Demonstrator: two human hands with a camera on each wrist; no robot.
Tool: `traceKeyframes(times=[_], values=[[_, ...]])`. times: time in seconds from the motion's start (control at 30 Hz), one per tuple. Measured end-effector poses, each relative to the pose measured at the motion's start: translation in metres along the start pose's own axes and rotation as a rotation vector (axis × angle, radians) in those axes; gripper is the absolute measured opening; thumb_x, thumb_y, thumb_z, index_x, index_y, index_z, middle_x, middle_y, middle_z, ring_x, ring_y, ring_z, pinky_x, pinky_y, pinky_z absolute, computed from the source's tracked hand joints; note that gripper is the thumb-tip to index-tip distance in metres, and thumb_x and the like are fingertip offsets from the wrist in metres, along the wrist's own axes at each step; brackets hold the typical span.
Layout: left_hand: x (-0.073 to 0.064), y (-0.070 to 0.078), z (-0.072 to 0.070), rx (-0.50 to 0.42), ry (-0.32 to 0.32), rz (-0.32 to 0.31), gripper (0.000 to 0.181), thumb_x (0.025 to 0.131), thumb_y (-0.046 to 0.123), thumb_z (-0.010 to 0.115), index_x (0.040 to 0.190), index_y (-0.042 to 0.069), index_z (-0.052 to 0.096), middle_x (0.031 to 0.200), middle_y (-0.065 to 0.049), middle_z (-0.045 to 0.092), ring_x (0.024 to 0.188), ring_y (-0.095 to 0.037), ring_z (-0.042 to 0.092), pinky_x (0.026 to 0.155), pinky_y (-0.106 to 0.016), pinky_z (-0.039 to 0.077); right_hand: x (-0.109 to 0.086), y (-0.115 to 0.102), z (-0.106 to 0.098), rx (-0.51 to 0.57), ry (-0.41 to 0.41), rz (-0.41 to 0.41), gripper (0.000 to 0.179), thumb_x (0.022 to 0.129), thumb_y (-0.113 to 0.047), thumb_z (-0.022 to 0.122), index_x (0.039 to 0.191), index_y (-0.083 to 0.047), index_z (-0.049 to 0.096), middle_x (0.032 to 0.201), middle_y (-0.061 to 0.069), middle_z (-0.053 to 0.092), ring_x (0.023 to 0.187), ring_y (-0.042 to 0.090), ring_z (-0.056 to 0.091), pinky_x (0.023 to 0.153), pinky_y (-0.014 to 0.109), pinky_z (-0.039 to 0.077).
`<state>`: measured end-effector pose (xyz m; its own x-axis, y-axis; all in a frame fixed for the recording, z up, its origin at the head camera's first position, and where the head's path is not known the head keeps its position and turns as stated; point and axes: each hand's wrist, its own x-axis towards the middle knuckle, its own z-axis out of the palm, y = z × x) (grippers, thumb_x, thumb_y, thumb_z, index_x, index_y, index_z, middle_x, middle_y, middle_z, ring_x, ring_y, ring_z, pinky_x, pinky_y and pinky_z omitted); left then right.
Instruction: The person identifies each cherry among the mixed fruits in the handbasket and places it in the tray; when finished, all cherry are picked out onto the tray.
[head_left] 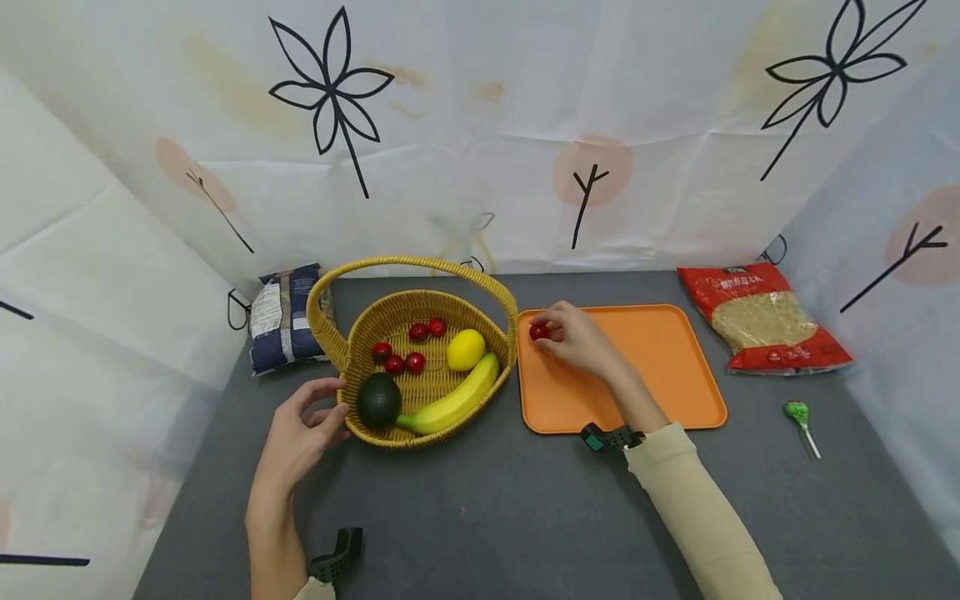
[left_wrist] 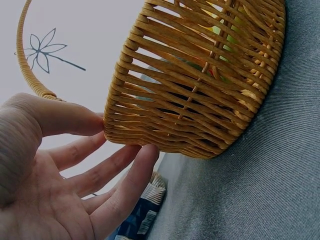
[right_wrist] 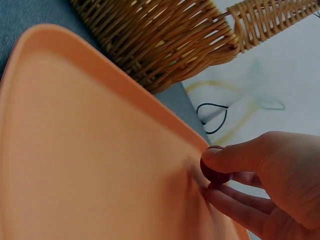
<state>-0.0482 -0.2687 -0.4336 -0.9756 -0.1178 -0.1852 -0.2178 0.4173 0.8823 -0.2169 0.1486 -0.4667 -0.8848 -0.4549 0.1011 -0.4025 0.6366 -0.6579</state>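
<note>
My left hand (head_left: 303, 429) is at the left end of the yellow wicker basket (head_left: 348, 354), thumb and fingertips holding its rim and outer wall. Inside the basket lie a banana (head_left: 457, 402), a yellow lemon (head_left: 466, 350), a dark green avocado (head_left: 378, 401) and several red cherries (head_left: 415, 362). Over the left back corner of the orange tray (head_left: 660, 350), my right hand (head_left: 576, 337) pinches a dark red cherry (right_wrist: 216, 167) between thumb and fingers. In the right wrist view the cherry hovers close to the tray's edge; whether it touches cannot be told.
A blue bag (head_left: 288, 317) stands behind the basket's left end. To the right of the tray are a red bag (head_left: 761, 317) and a green-headed lollipop (head_left: 798, 417) on the grey table (head_left: 480, 508). The basket's tall handle (head_left: 420, 262) arches above it. Patterned white cloth (head_left: 480, 100) hangs behind.
</note>
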Motion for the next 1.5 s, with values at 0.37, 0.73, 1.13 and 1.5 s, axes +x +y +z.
traceKeyframes(times=[0.37,0.73,1.13,1.5], values=[[0.0,-0.001,-0.001,-0.006,-0.002,-0.004,0.045,0.108,0.013,0.067,0.151,0.006,0.054,0.153,-0.025,0.057,0.095,0.007,0.072,0.08,-0.02,0.065,0.004,-0.001,-0.001,0.007,-0.025,-0.002,0.04,0.096,-0.004,0.08,0.135,0.001,0.072,0.12,0.022,0.063,0.11,0.037,0.069,0.097,0.051,0.063],[0.0,-0.001,0.001,-0.003,-0.007,-0.008,0.046,0.108,0.012,0.067,0.151,0.007,0.053,0.155,-0.024,0.055,0.108,-0.014,0.077,0.082,-0.025,0.068,-0.014,-0.019,-0.033,0.168,0.082,-0.047,0.036,0.098,-0.005,0.079,0.133,-0.002,0.073,0.129,0.022,0.068,0.12,0.043,0.072,0.102,0.059,0.063],[0.0,-0.003,0.001,-0.031,-0.007,0.002,0.044,0.108,0.01,0.066,0.15,0.006,0.053,0.154,-0.024,0.057,0.099,0.001,0.073,0.08,-0.023,0.067,-0.055,-0.08,-0.052,0.433,0.082,-0.302,0.03,0.095,0.004,0.079,0.124,-0.004,0.075,0.118,0.013,0.076,0.105,0.014,0.074,0.097,0.022,0.063],[0.0,-0.002,0.001,-0.026,-0.007,0.0,0.044,0.109,0.011,0.065,0.151,0.007,0.054,0.154,-0.024,0.056,0.101,-0.001,0.074,0.079,-0.026,0.068,-0.033,-0.13,-0.003,0.486,-0.171,-0.38,0.028,0.097,-0.005,0.08,0.125,-0.007,0.075,0.119,0.008,0.078,0.107,0.014,0.075,0.095,0.032,0.066]])
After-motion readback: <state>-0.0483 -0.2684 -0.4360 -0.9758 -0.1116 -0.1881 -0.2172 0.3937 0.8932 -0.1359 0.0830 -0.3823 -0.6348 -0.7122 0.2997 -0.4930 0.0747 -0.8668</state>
